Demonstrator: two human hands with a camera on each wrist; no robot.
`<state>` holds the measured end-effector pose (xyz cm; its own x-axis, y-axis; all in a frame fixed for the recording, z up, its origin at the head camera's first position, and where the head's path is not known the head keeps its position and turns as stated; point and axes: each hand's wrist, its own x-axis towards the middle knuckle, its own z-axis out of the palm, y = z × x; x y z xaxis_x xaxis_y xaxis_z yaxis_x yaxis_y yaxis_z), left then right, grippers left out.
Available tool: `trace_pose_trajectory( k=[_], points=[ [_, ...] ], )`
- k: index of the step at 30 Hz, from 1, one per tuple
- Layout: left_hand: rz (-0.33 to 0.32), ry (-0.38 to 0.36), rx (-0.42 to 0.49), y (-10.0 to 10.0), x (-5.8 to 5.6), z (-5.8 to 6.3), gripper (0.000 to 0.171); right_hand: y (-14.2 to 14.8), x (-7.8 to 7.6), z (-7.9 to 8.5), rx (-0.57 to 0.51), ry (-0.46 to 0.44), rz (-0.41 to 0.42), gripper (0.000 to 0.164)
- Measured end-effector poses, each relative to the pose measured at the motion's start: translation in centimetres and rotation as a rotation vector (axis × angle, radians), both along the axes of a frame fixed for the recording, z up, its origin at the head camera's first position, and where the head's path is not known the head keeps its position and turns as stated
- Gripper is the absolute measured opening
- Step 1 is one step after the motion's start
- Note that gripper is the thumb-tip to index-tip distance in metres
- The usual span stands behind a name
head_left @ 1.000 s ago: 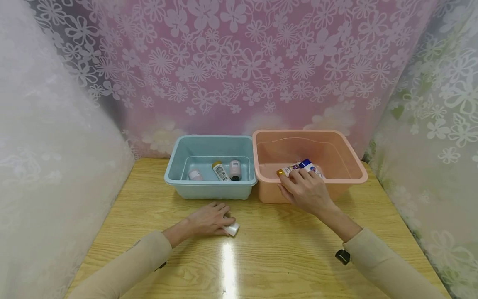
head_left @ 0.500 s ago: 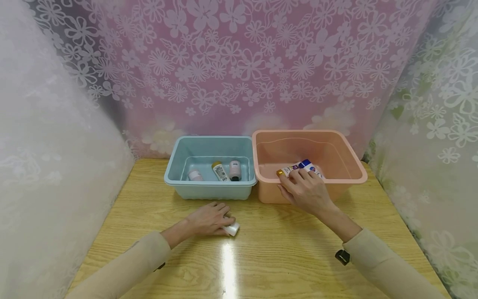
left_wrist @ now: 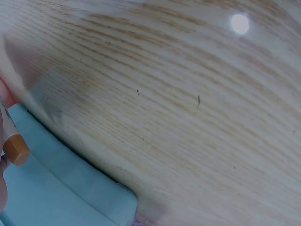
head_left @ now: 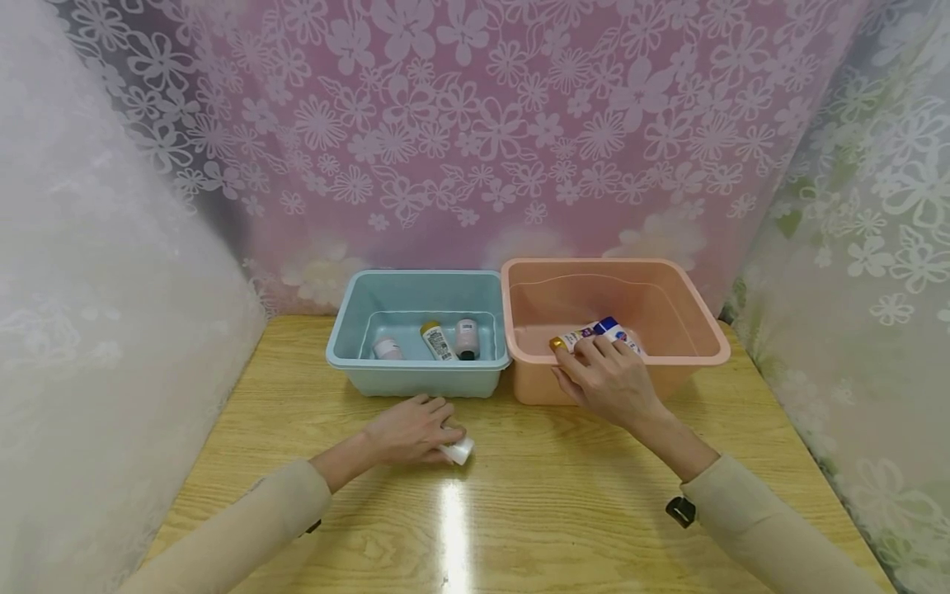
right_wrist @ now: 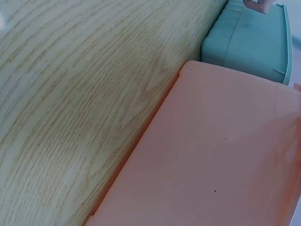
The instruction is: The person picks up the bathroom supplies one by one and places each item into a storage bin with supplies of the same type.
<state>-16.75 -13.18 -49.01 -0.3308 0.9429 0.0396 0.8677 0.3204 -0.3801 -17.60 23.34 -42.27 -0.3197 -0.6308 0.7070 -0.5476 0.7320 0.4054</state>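
Note:
My left hand (head_left: 411, 431) grips a small white bottle or tube (head_left: 458, 451) just in front of the blue bin (head_left: 423, 379). Its pale end sticks out past the fingers in the head view. An orange-brown cap (left_wrist: 17, 150) shows on it in the left wrist view; the hand covers most of the rest. At the front rim of the peach bin (head_left: 698, 360), my right hand (head_left: 612, 379) grips with the fingers over the edge and the thumb outside. Behind those fingers lie a gold-capped tube (head_left: 573, 338) and a blue-capped tube (head_left: 616, 330), partly hidden.
Inside the blue bin lie a pale pink bottle (head_left: 387, 348), a yellow-capped tube (head_left: 438, 340) and a dark-capped pink bottle (head_left: 467, 337). Both bins stand side by side on a wooden table (head_left: 549, 511) against a flowered pink curtain (head_left: 475, 165).
My left hand has shifted slightly back towards the blue bin and to the left, with the white bottle or tube tilting up in it. The right hand has stayed still.

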Motion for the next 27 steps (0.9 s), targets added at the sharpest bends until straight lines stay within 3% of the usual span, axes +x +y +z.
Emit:
trace_pose_trajectory(
  k=[9, 16, 27],
  points=[
    [-0.050, 0.050, 0.045, 0.1, -0.2, 1.0, 0.044, -0.1, 0.0, 0.1, -0.003, 0.006, -0.003, 0.033],
    [-0.065, 0.057, 0.018, 0.5, 0.0, 2.1, 0.043, 0.0, 0.1, 0.1, 0.002, 0.001, -0.005, 0.031],
    [-0.087, 0.100, 0.048, 1.0, -0.3, 4.7, 0.041, 0.0, 0.1, 0.0, 0.011, -0.024, -0.013, 0.030]
  ],
)
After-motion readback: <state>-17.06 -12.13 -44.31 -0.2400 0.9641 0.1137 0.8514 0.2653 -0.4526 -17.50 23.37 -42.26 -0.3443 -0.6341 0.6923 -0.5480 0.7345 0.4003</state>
